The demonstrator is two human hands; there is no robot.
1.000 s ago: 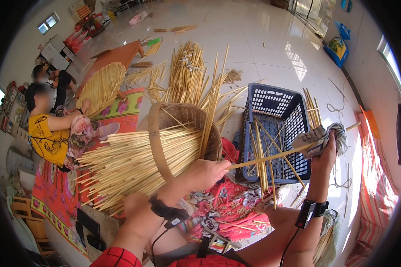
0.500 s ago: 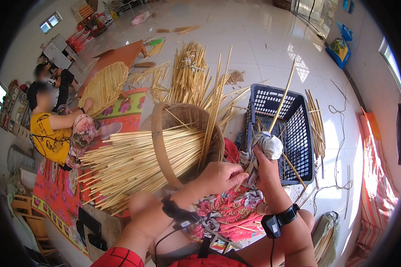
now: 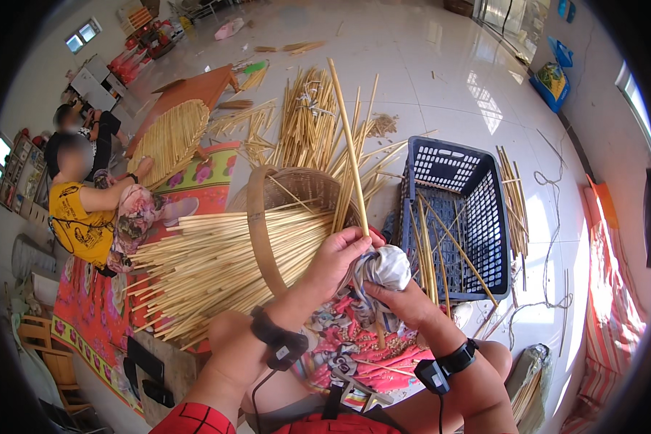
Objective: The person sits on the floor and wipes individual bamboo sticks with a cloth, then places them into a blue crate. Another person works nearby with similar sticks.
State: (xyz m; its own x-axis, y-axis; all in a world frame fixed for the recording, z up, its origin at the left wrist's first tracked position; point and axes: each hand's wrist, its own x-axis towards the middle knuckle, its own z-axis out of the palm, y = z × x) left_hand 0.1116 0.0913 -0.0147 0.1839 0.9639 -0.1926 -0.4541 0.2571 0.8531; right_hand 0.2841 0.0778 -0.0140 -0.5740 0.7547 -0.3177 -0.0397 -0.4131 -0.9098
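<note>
While the half-woven round basket of pale bamboo strips (image 3: pixel 267 224) lies tipped on its side across the person's lap, both hands are busy just right of its rim. The left hand (image 3: pixel 338 258) is curled closed around one long, straight, yellowish bamboo stick (image 3: pixel 349 145), pinching it low down; the stick rises steeply from that grip, past the basket's rim, its top leaning a little left. It looks smooth, thin and even in width, paler than the brown woven base of the basket. The right hand (image 3: pixel 405 302) sits just below and right of the left, fingers wrapped shut on a bunched white-and-grey cloth (image 3: pixel 385 266), which is pressed against the foot of the stick. The cloth is crumpled into a ball and touches both hands.

From the basket's left side a thick fan of loose strip ends spreads out flat, all roughly the same length. Right of the basket, beyond the hands, stands a dark blue plastic crate with lattice walls (image 3: pixel 484 217), a few more sticks leaning inside it. Behind the basket a heap of bamboo sticks (image 3: pixel 307 119) lies on the pale tiled floor (image 3: pixel 427 79). Well left of the basket, a person in a yellow shirt (image 3: pixel 79 217) sits on a red flowered mat (image 3: pixel 87 318).
</note>
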